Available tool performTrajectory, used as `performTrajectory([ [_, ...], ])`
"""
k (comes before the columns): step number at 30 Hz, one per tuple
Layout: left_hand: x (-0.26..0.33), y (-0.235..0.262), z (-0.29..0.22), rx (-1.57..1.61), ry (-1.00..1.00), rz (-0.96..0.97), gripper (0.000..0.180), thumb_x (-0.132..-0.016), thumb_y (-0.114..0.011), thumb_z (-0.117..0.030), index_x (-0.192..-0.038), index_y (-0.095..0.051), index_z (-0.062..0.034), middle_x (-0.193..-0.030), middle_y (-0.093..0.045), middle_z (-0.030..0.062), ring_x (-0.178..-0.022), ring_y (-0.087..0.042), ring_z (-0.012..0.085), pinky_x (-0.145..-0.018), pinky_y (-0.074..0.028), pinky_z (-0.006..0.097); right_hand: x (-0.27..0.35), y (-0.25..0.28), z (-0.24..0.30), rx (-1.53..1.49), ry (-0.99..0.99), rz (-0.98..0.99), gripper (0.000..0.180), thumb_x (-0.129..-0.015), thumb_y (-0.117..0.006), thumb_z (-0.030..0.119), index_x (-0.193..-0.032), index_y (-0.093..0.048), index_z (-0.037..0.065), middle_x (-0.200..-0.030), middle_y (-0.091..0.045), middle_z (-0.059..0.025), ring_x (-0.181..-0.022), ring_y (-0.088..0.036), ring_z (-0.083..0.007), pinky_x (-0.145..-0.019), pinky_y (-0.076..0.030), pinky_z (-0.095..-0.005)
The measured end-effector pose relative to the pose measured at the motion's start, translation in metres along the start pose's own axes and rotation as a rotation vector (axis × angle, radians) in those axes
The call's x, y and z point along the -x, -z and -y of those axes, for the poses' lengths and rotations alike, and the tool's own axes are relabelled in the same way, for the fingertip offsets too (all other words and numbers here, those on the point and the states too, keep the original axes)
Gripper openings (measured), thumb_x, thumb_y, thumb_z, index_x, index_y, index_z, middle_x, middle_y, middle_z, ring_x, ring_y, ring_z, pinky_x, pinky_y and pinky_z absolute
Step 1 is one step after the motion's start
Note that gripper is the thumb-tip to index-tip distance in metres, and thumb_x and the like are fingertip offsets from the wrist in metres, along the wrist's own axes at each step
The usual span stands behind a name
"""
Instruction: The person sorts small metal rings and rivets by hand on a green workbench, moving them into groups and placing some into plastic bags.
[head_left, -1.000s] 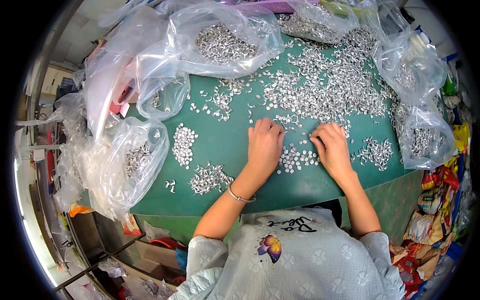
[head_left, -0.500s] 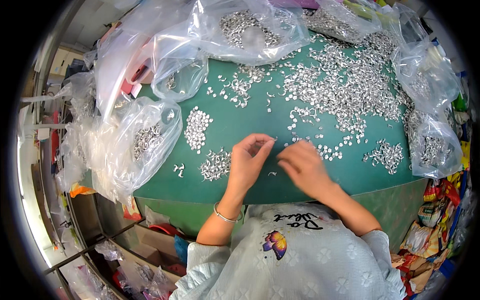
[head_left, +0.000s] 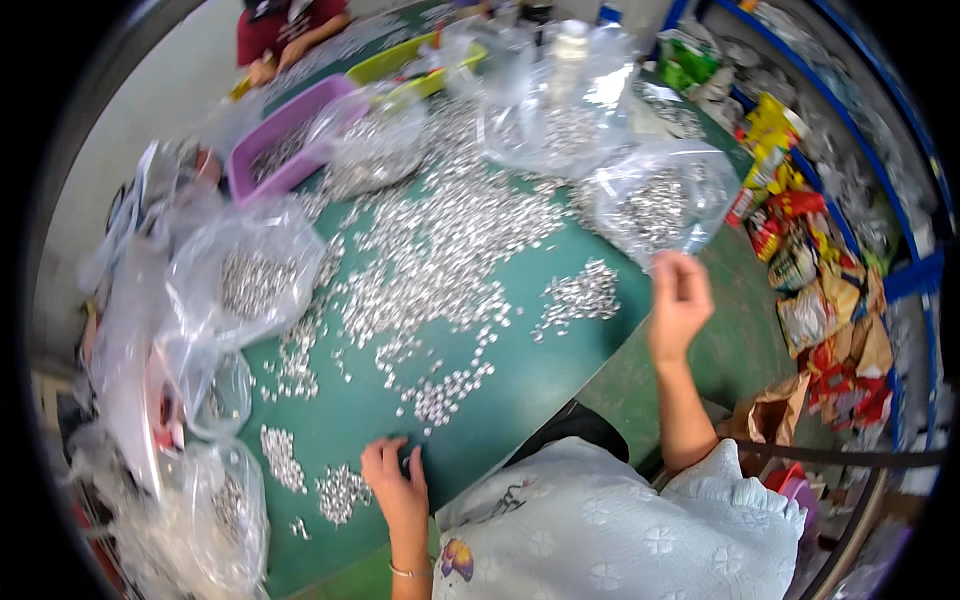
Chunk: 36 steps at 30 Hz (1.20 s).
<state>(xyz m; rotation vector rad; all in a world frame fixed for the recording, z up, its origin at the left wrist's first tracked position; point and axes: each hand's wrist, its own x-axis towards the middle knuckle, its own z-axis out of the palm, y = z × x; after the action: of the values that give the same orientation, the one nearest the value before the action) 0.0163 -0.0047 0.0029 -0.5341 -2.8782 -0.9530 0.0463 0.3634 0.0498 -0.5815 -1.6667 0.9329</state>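
Small silver metal parts (head_left: 440,250) lie spread in heaps over a green table (head_left: 540,370). My left hand (head_left: 395,482) rests flat on the table near its front edge, fingers apart, between a small pile of parts (head_left: 340,492) and another pile (head_left: 445,392). My right hand (head_left: 680,300) is raised at the table's right side. Its fingers are curled on the lower edge of a clear plastic bag (head_left: 650,200) full of the same parts.
More clear bags of parts (head_left: 250,280) line the left edge, and others (head_left: 560,110) sit at the back. A purple tray (head_left: 285,140) and a yellow-green tray (head_left: 400,60) stand far back, near another person's arm (head_left: 290,45). Coloured packets (head_left: 820,290) pile up at the right.
The view has swung to the right. My right hand left the parts at the table's middle and went up to the bag on the right. My left hand stayed low on the table.
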Motion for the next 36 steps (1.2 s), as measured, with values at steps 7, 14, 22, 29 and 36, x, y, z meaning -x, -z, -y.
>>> performTrajectory([
  [7,0.015,-0.023,0.017,-0.329,-0.024,-0.295,0.018,-0.081,-0.06,0.002,-0.099,-0.061,-0.0039,-0.108,-0.053,0.0149,-0.105,-0.049,0.0344,-0.089,-0.034,0.046,-0.115,0.108,-0.192,0.32,-0.078,-0.22,0.015,-0.084,-0.071,0.011,-0.095,-0.071,0.002,-0.082,-0.068,-0.0055,-0.072,-0.061,-0.0126,-0.07,-0.05,-0.0283],
  [14,0.013,-0.004,0.044,-0.369,0.098,-0.364,0.022,-0.081,-0.061,-0.002,-0.103,-0.062,-0.0057,-0.113,-0.054,0.0176,-0.106,-0.05,0.0365,-0.09,-0.035,0.048,-0.158,0.121,-0.285,0.808,-0.012,-0.056,0.023,-0.085,-0.064,0.015,-0.099,-0.071,0.0,-0.089,-0.068,-0.0202,-0.082,-0.064,-0.0332,-0.076,-0.05,-0.0423],
  [22,-0.016,-0.014,0.002,-0.079,0.017,-0.192,0.026,-0.083,-0.066,-0.003,-0.109,-0.065,-0.0067,-0.105,-0.06,0.0109,-0.102,-0.056,0.0293,-0.092,-0.037,0.037,-0.037,0.022,-0.067,0.222,0.423,-0.291,0.023,-0.09,-0.062,0.001,-0.113,-0.061,-0.002,-0.111,-0.059,-0.012,-0.096,-0.056,-0.0216,-0.086,-0.046,-0.034],
  [29,-0.068,-0.028,-0.005,0.0,-0.083,-0.029,0.025,-0.085,-0.065,-0.005,-0.11,-0.066,-0.0081,-0.102,-0.059,0.0083,-0.097,-0.056,0.0266,-0.086,-0.038,0.037,0.082,-0.09,0.043,-0.121,0.433,1.169,0.022,-0.078,-0.072,0.005,-0.098,-0.066,0.001,-0.105,-0.062,-0.0091,-0.098,-0.056,-0.0273,-0.085,-0.042,-0.0374],
  [36,-0.06,-0.022,0.005,0.064,-0.041,-0.098,0.024,-0.084,-0.063,-0.002,-0.109,-0.063,-0.004,-0.103,-0.059,0.0099,-0.098,-0.057,0.028,-0.083,-0.04,0.038,0.147,-0.14,0.047,0.05,0.46,1.136,0.015,-0.074,-0.074,0.008,-0.086,-0.065,0.007,-0.087,-0.055,-0.0057,-0.088,-0.051,-0.0248,-0.076,-0.035,-0.0386],
])
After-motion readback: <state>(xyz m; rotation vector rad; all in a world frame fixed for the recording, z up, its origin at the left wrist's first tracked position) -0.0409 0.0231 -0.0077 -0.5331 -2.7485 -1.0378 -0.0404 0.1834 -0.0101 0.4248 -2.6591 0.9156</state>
